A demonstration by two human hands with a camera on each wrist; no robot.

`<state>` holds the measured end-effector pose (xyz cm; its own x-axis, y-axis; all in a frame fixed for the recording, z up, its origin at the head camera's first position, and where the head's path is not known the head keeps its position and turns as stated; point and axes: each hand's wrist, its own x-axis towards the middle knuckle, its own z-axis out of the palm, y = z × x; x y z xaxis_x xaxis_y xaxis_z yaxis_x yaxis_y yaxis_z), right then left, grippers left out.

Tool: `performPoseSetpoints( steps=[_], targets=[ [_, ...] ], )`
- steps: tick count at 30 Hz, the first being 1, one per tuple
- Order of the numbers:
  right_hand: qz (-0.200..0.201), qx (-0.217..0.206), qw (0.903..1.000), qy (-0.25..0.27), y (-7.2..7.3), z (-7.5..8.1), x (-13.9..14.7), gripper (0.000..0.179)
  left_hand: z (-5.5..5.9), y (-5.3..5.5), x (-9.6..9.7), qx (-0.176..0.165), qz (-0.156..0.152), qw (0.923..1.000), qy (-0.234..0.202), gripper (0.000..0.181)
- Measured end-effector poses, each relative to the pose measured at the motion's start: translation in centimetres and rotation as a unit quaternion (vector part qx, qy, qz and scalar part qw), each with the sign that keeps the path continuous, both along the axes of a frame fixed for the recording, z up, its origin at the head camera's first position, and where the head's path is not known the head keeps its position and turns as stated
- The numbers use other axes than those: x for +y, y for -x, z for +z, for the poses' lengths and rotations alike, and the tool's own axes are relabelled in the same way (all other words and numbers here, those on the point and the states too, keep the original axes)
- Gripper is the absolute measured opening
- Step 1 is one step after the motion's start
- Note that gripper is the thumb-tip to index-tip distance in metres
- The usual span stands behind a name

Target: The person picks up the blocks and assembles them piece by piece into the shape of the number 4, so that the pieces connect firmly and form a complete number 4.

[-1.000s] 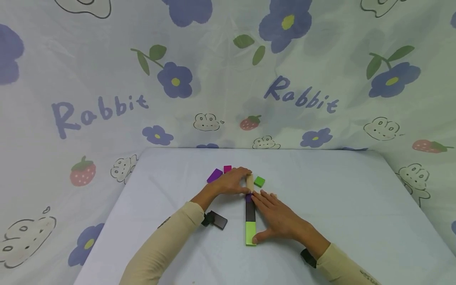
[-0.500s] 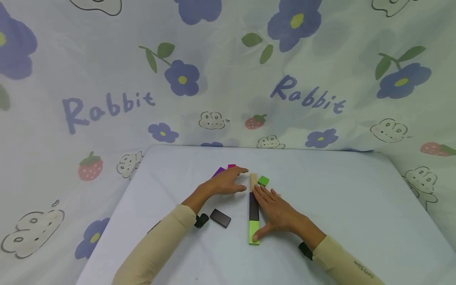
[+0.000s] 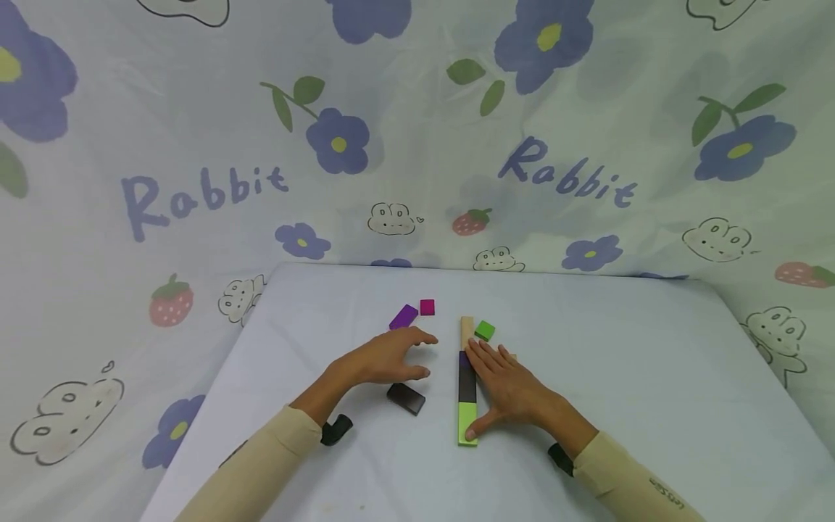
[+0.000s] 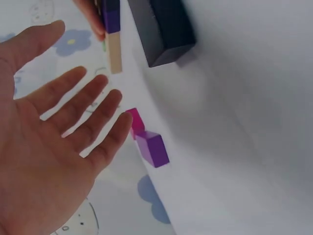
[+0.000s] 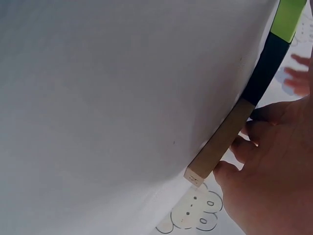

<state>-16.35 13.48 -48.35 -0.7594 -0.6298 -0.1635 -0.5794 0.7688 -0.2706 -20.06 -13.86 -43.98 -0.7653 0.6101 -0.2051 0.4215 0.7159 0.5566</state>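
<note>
A straight row of blocks lies on the white table: a pale wooden block (image 3: 466, 332) at the far end, a narrow purple block (image 4: 112, 22), a black block (image 3: 467, 383) and a light green block (image 3: 467, 419) nearest me. My right hand (image 3: 509, 384) lies along the row's right side, fingertips at the purple and wooden blocks and thumb on the light green one. Past its fingers pokes the end of another wooden block (image 3: 513, 357). My left hand (image 3: 385, 357) hovers left of the row, fingers apart and holding nothing, just beyond a loose dark block (image 3: 406, 399).
A purple block (image 3: 403, 317) and a pink cube (image 3: 427, 307) lie beyond my left hand. A green block (image 3: 485, 330) sits right of the row's far end. Patterned cloth (image 3: 417, 145) hangs behind the table (image 3: 620, 348).
My left hand has let go of the far wooden block and drawn back left and toward me, uncovering the purple block and pink cube. My right hand stays at the row.
</note>
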Motion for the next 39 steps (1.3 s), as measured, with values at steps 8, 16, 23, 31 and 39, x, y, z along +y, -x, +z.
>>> performPoseSetpoints(
  steps=[8, 16, 23, 31, 39],
  targets=[
    [-0.002, -0.002, 1.0000, 0.005, 0.0, 0.1, 0.0, 0.143, -0.7, -2.6, -1.8, 0.035, -0.016, 0.9992, 0.009, 0.057],
    [-0.008, 0.001, 1.0000, -0.004, -0.1, 0.0, -0.1, 0.144, -1.8, -3.9, -2.9, 0.063, -0.036, 0.9967, 0.036, 0.056],
    [-0.008, -0.002, 1.0000, -0.002, -0.1, 0.1, -0.1, 0.143, -2.7, -4.3, -3.1, 0.107, -0.047, 0.9924, 0.039, 0.041],
    [-0.001, -0.006, 1.0000, 0.000, 0.0, -0.1, -0.1, 0.143, -2.8, -4.4, -3.4, 0.128, -0.038, 0.9904, 0.037, 0.031],
    [0.001, 0.001, 1.0000, 0.001, -0.1, 0.0, -0.1, 0.143, -2.7, -4.0, -3.4, 0.125, -0.016, 0.9917, 0.023, 0.031]
  ],
)
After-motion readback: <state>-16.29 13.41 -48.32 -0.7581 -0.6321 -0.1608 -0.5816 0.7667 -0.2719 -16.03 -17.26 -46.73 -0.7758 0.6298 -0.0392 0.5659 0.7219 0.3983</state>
